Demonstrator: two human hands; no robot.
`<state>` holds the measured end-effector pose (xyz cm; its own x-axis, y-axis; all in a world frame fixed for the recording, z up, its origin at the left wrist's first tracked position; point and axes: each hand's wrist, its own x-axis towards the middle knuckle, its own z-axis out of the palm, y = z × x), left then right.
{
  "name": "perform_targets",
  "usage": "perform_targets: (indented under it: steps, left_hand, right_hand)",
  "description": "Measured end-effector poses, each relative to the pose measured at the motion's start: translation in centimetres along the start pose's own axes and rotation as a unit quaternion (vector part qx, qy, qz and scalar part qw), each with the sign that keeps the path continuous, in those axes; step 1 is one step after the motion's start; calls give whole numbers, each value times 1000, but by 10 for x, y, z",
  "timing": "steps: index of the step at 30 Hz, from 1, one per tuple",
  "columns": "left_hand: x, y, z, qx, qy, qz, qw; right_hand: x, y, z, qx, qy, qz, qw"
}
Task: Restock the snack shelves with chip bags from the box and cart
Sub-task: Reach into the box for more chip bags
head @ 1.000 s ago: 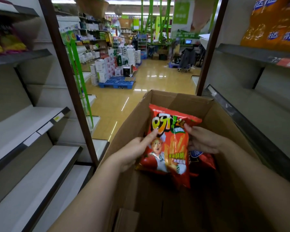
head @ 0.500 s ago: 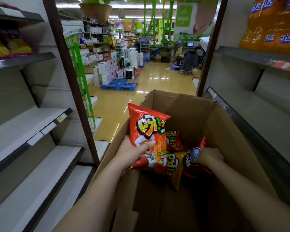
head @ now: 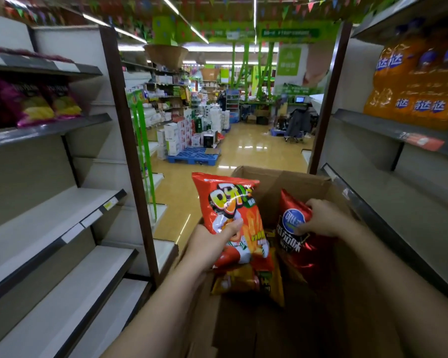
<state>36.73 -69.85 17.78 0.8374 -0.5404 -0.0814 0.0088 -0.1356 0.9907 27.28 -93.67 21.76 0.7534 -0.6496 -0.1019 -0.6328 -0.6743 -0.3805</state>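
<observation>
Setting: a supermarket aisle with a glossy yellow floor (head: 246, 148), green pillars and stacked white cartons on a blue pallet (head: 193, 156) in the distance.
Left shelves: pale shelf boards (head: 49, 210) with price-tag rails; purple-and-yellow bags (head: 36, 104) sit on an upper tier, blurred.
Right shelves: grey shelf boards (head: 388, 202); large orange bags (head: 419, 83) with blue lettering fill the upper tier.
Box: an open cardboard box (head: 274, 182) stands in the aisle in front of the person, its flaps up, its inside dark.
Left hand: the left hand (head: 212, 241) grips an orange-red chip bag (head: 230, 210), thumb across the front near the bag's lower middle.
Orange-red bag, axis: long axis roughly upright, top seam up and leaning slightly left, printed face toward the camera; it is raised above the box's left rim.
Right hand: the right hand (head: 321, 218) holds a dark red foil bag (head: 298, 236) near its top, fingers curled over the upper edge.
Dark red bag, axis: long axis upright, top leaning slightly left, blue round logo and label facing the camera; its lower part is inside the box.
Other contents: more orange and yellow bags (head: 246, 280) lie in the box below the two held bags, lying at a slant.
Hands: apart, one bag each, the two bags just beside one another.
</observation>
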Motion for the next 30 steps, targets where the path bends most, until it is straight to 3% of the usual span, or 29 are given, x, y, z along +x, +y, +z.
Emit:
perform_targets:
  steps: [2, 6, 9, 12, 16, 21, 26, 30]
  left_hand:
    - [-6, 23, -14, -44, 9, 26, 999]
    - [-26, 64, -64, -90, 14, 61, 994]
    - [-45, 75, -108, -127, 2, 71, 989]
    - [-75, 79, -153, -175, -10, 78, 981]
    - [-122, 73, -200, -186, -30, 83, 979]
    - [-176, 54, -249, -171, 3, 114, 979]
    - [-241, 24, -301, -114, 23, 103, 988]
    - [-295, 0, -341, -163, 25, 95, 982]
  right_hand:
    - [-14, -18, -31, 17, 17, -62, 998]
    - [-49, -64, -83, 70, -22, -175, 982]
    - [-69, -99, -97, 131, -65, -244, 959]
    - [-84, -144, -97, 123, -102, -308, 938]
    - [-108, -218, -82, 117, -169, -369, 906]
    - [-154, -311, -32, 20, -150, -454, 878]
    - [-208, -377, 22, 6, -195, -498, 845]
    - [-251, -418, 55, -36, -229, -535, 812]
